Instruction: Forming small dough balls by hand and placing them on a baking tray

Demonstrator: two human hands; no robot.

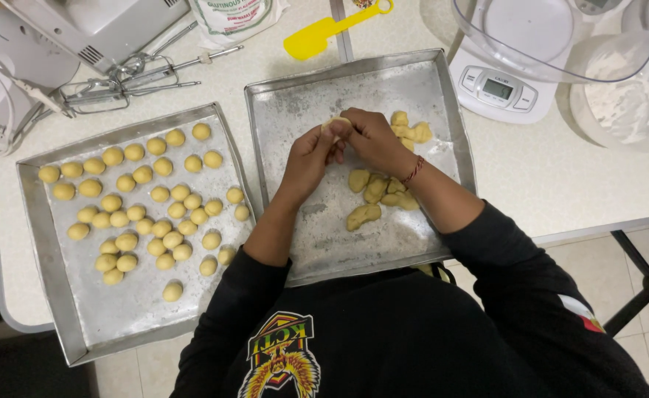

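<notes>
Head view: left hand (311, 156) and right hand (372, 140) together over right tray (280, 118), fingertips pinched on small dough piece (335, 124), apparently shaping it. Step in hand, by the look of it: forming a lump into a ball. Next move likely calling for a rounded piece and a free spot among balls (144, 203) on left tray (44, 243). Rough dough lumps (375, 193) lying on floured tray just beside right wrist, more near fingertips. White bag (232, 15) with green-edged label at top, print not copied. Yellow spatula (317, 35) beside it, whisks (129, 81) at upper left, white scale (498, 92) under clear bowl (553, 37) at upper right
</notes>
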